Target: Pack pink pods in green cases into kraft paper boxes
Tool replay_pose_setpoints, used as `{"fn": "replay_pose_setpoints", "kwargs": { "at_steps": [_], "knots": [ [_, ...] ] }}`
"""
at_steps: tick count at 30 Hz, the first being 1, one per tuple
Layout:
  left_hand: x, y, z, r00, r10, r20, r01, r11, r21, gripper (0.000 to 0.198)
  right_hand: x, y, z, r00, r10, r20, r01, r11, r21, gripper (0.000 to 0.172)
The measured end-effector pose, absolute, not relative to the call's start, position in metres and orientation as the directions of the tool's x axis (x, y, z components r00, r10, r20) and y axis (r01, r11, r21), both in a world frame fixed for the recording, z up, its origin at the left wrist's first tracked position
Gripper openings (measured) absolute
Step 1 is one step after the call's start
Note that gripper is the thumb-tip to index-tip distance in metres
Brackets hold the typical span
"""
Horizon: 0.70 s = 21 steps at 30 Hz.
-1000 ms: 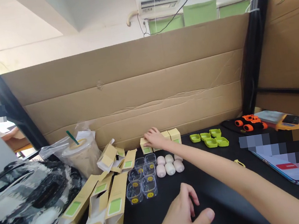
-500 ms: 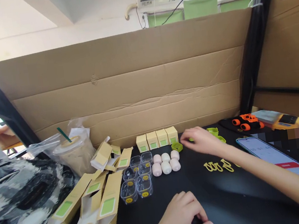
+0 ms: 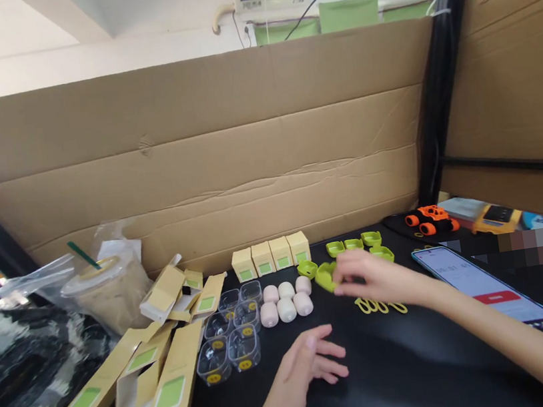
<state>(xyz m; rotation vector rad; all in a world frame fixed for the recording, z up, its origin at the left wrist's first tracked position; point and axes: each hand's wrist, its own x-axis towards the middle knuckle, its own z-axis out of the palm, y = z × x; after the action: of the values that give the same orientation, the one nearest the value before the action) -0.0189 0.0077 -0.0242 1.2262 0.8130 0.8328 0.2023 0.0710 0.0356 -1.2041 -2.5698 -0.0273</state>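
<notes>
My right hand pinches a small lime-green cup-shaped cover just above the black table. Another green cover sits behind it to the left, and several more green covers lie in a group beyond the hand. Below my right wrist are several yellow-green loops. My left hand hovers over the table nearer to me, empty, its fingers spread. Ahead of it stand two rows of rounded white and pale pink cases. Clear plastic boxes with yellow stickers are left of these.
Small closed cartons line up at the back against a cardboard wall. Opened cartons pile up on the left, near a bagged drink cup. At right lie a phone and an orange toy car.
My right hand has come back toward me, now with a green cover in it. My left hand has opened from a curled shape and turned. The view has shifted slightly right.
</notes>
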Motion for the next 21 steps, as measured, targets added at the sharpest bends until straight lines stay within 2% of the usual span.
{"fn": "replay_pose_setpoints", "kwargs": {
  "at_steps": [1,3,6,8,11,14,17,19,21],
  "knots": [
    [-0.017,0.008,-0.025,0.495,0.860,-0.122,-0.198,0.248,0.948,0.060,0.194,0.058,0.037,-0.653,0.706,0.275,0.703,0.700,-0.127,0.014],
    [-0.016,0.008,-0.024,0.550,0.819,-0.161,-0.327,0.389,0.862,0.053,0.180,0.036,0.038,-0.740,0.601,0.302,0.567,0.799,-0.200,0.012],
    [-0.016,0.007,-0.018,0.522,0.845,-0.120,-0.460,0.397,0.794,0.029,0.173,0.022,0.037,-0.714,0.593,0.372,0.505,0.804,-0.312,0.007],
    [-0.018,0.008,-0.016,0.488,0.864,-0.124,-0.517,0.400,0.756,0.023,0.176,0.025,0.036,-0.674,0.623,0.397,0.499,0.781,-0.377,0.004],
    [-0.019,0.011,-0.017,0.503,0.840,-0.205,-0.526,0.486,0.698,0.030,0.181,0.034,0.033,-0.733,0.571,0.369,0.427,0.809,-0.403,0.009],
    [-0.018,0.012,-0.019,0.502,0.818,-0.282,-0.505,0.542,0.672,0.037,0.181,0.035,0.030,-0.829,0.464,0.312,0.362,0.871,-0.331,0.015],
    [-0.019,0.011,-0.017,0.511,0.809,-0.292,-0.466,0.546,0.696,0.031,0.180,0.032,0.032,-0.847,0.415,0.333,0.336,0.903,-0.269,0.017],
    [-0.021,0.009,-0.013,0.523,0.805,-0.280,-0.454,0.542,0.707,0.029,0.183,0.033,0.034,-0.794,0.468,0.388,0.373,0.879,-0.295,0.016],
    [-0.023,0.008,-0.011,0.516,0.813,-0.269,-0.465,0.529,0.709,0.028,0.191,0.039,0.035,-0.705,0.586,0.400,0.478,0.809,-0.342,0.019]
  ]
}}
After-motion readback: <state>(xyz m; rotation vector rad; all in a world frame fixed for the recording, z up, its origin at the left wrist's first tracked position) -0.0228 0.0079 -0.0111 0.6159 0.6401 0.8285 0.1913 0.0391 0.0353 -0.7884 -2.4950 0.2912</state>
